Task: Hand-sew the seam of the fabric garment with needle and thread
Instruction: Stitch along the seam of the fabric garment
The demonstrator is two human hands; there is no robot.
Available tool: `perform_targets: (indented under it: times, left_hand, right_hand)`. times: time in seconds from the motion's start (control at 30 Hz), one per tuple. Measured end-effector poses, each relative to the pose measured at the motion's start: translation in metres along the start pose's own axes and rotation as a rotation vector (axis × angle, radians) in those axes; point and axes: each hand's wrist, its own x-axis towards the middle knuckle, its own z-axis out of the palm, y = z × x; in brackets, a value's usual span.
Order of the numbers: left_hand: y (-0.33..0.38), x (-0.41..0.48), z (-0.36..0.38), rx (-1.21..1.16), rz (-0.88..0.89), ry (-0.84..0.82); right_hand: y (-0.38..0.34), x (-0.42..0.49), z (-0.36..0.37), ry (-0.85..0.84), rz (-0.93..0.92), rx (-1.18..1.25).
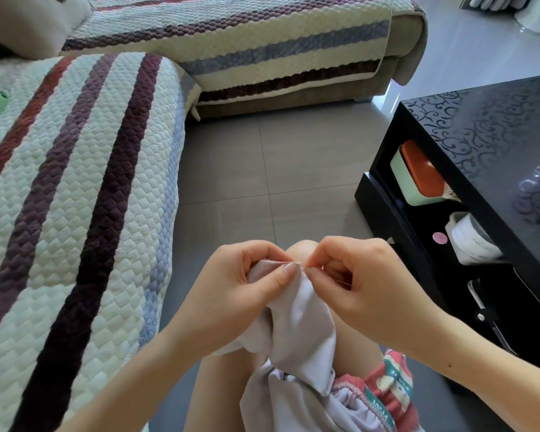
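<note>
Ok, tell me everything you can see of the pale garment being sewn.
The pale garment is thin, soft lilac-grey cloth, crumpled and draped down the person's leg, its top edge raised near the knee. The left hand pinches that edge; the right hand pinches a fine needle at it.

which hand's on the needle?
The right hand: its fingertips pinch the needle at the fabric edge. The left hand only grips the fabric.
</note>
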Motion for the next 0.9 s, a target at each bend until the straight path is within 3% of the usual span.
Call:
perform_targets:
  times: [0.1,0.3,0.6,0.9]
  left_hand:
    - [-0.0006,-0.0011,0.0002,-0.019,-0.011,-0.039]
    - [0.0003,-0.0024,0.0025,-0.137,-0.157,0.054]
    - [0.0016,-0.0019,0.0015,-0.277,-0.264,-0.009]
    - [0.0036,-0.0023,-0.0037,-0.563,-0.353,-0.131]
  right_hand:
    - [0.001,0.0,0.0004,-0.011,-0.01,-0.023]
    - [0.0028,-0.0048,-0.004,-0.002,0.051,0.168]
    - [0.0015,-0.0079,-0.0051,-0.03,0.136,0.326]
    - [-0.0023,-0.0052,-0.0084,-0.108,0.251,0.739]
